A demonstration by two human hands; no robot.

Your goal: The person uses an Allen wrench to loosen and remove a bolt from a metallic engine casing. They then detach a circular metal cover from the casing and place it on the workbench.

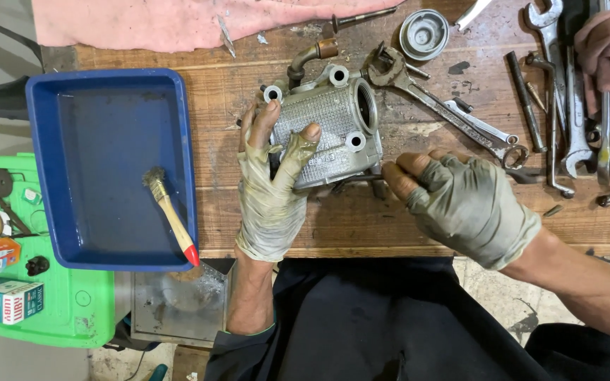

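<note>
- L hand [271, 194], in a grimy worn glove, was spread flat on the ribbed metal engine casting [330, 130]; fingers splayed over its left face, pressing rather than wrapped round it.
- R hand [460, 201], gloved too, was half curled at the casting's 4 o'clock corner, fingertips at or just under its lower edge; whether they actually pinched anything, can't tell.
- Casting sat near centre of the wooden bench [418, 226], round bore facing 3 o'clock, bent pipe fitting [308, 60] at its 12 o'clock.
- Step in hand, as I judged it: steadying and turning the part for handling, w/ both hands on it.
- Next move would call for a firm two-hand hold: the part looked heavy and greasy.
- Blue tray [44, 169] w/ brush [169, 215] lay at 9 o'clock; spanners [460, 116] at 2–3 o'clock, round cap [423, 33] at 1 o'clock.
</note>
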